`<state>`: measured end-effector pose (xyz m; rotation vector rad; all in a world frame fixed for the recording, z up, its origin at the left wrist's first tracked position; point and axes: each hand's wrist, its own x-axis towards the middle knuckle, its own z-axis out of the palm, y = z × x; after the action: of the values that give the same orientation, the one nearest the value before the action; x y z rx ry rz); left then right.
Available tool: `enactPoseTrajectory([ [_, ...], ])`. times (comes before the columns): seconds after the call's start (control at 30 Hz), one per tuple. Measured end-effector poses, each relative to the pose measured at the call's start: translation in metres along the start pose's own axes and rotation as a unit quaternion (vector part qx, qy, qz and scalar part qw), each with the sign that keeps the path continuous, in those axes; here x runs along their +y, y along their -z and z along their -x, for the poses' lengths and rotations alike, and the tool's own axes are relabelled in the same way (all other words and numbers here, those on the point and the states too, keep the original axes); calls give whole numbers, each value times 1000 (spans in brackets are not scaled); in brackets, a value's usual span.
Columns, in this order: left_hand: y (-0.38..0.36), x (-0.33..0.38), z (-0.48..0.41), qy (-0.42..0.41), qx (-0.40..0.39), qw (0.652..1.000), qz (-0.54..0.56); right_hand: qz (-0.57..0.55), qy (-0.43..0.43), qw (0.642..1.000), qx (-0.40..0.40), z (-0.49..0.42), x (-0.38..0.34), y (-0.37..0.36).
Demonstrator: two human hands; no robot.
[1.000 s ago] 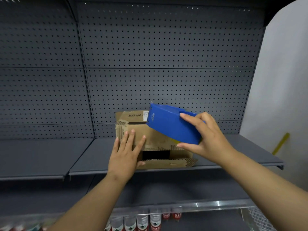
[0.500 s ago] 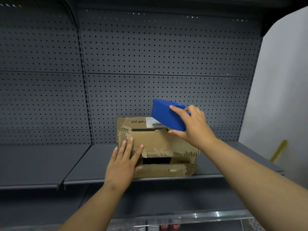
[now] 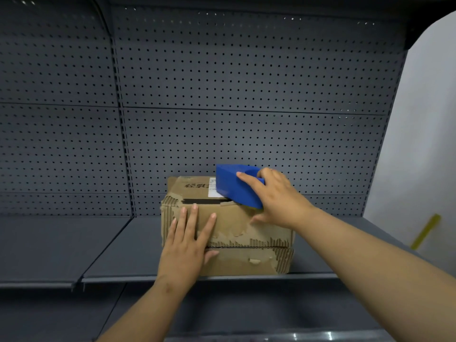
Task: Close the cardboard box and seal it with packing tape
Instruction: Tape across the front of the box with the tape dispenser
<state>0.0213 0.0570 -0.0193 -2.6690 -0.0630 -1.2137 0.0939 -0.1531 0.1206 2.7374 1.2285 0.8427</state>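
box (image 3: 246, 225) long axis left-right | left hand (image 3: 185, 248) flat on it | right hand (image 3: 276, 198) grips blue dispenser (image 3: 232, 183) (tilted down-right)

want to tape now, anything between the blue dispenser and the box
Nothing visible. The blue dispenser, gripped by the right hand, touches the cardboard box at the right end of the dark gap along its top edge; the left hand presses flat on the near face below.

Left hand (image 3: 183, 245) flat, fingers (image 3: 193, 218) spread; right hand (image 3: 278, 197) curled round blue tape dispenser (image 3: 230, 185).
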Motion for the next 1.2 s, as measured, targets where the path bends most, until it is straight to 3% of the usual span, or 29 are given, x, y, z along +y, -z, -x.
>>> enactPoseTrajectory([
  [0.17,-5,2,-3,-15,16,1000,-11,-1,9,1000,4,-1,11,5],
  [0.37,-4,7,-4,-17,21,1000,-8,51,27,993,101,-2,22,4],
  [0.53,1,8,-3,-18,14,1000,6,126,5,990,57,0,15,19],
  [0.73,9,9,-2,-8,1,1000,4,65,5,994,84,9,8,16],
  [0.9,21,10,-2,-1,-41,999,16,55,41,980,189,18,8,14],
  [1.07,32,7,2,-5,-99,995,28,37,88,970,223,32,3,24],
  [1.2,57,13,-6,72,-98,981,154,23,97,968,229,44,-4,30],
])
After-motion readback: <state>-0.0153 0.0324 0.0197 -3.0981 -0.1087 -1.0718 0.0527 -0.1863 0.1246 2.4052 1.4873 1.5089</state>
